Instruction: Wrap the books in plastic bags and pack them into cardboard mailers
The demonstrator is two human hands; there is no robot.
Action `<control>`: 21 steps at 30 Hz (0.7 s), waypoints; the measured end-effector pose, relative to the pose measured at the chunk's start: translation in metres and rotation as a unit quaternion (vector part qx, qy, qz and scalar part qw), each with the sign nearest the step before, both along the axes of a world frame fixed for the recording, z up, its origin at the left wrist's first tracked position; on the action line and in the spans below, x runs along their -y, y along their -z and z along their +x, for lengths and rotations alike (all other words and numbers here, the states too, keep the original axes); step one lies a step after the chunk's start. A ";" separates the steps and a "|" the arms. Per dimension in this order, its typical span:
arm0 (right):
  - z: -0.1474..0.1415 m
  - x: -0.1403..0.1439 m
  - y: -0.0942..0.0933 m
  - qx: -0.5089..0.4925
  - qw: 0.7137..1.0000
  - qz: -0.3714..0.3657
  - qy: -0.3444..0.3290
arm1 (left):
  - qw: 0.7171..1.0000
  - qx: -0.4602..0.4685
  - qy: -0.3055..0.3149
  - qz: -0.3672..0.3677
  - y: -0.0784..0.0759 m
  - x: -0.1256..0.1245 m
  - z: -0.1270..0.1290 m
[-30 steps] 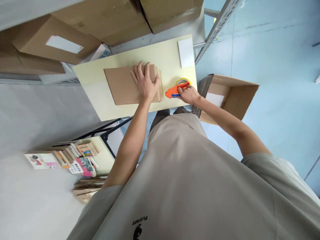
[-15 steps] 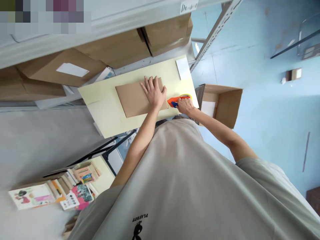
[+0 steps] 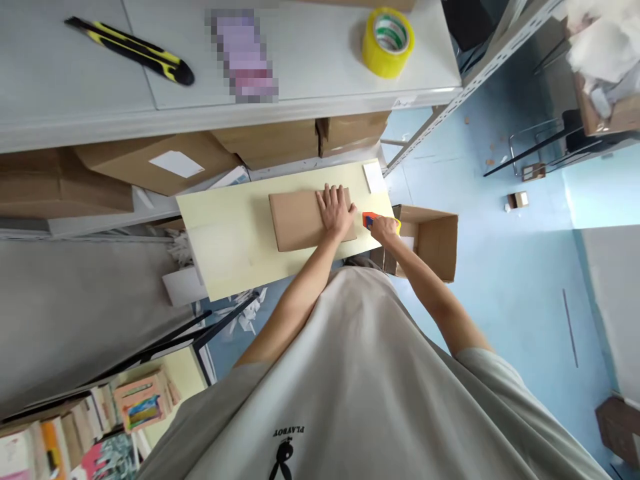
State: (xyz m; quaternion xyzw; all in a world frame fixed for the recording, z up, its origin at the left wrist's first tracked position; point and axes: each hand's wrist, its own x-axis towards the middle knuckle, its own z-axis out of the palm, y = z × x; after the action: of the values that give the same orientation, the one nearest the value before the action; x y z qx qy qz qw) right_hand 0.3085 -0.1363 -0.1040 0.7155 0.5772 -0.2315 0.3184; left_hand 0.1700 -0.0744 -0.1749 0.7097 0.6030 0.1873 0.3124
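A flat brown cardboard box (image 3: 297,223) lies on the pale yellow table (image 3: 227,233). My left hand (image 3: 337,212) rests on the box near its right end, fingers spread and palm down. Just right of the box, my right hand (image 3: 384,229) grips an orange and blue tape dispenser (image 3: 369,219). Part of a yellow tape roll shows behind that hand. A small gap separates the dispenser from the box. Near the table's far right corner lies a white card or paper (image 3: 373,177).
An open carton (image 3: 437,243) stands right of the table. Above is a grey shelf (image 3: 310,80) with a utility knife (image 3: 133,50) and a yellow tape roll (image 3: 388,43). Large cartons (image 3: 273,143) line the lower shelf. Books (image 3: 145,403) stand at lower left.
The view has shifted, bringing the shelf top into sight. My right hand and the tape dispenser have drawn away from the box's right end. My left hand stays on the box.
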 end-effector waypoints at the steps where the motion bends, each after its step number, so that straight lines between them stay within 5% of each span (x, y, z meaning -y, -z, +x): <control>1: 0.001 -0.003 -0.006 0.012 1.000 0.016 0.009 | 1.000 0.008 0.002 0.000 -0.002 0.001 -0.001; 6: 0.001 -0.021 -0.060 0.015 0.984 0.168 0.065 | 0.995 0.096 -0.026 0.009 -0.025 -0.002 -0.013; 11: -0.029 -0.075 -0.130 -0.022 0.943 0.327 0.048 | 0.951 0.207 0.024 0.229 -0.078 -0.035 -0.036; 14: -0.047 -0.128 -0.165 -0.051 0.914 0.403 -0.015 | 0.918 0.238 -0.009 0.318 -0.118 -0.076 -0.046; 17: -0.060 -0.184 -0.184 -0.074 0.889 0.444 -0.084 | 0.897 0.234 -0.051 0.371 -0.153 -0.115 -0.057; 21: -0.070 -0.241 -0.179 -0.100 0.881 0.449 -0.109 | 0.893 0.203 -0.091 0.391 -0.178 -0.136 -0.075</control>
State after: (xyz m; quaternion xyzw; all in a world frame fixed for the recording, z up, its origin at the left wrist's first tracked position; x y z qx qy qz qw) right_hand 0.2383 0.1052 0.0750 0.6875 0.7223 0.0180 -0.0727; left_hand 0.0949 0.0618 0.0030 0.6635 0.4664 0.5752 0.1073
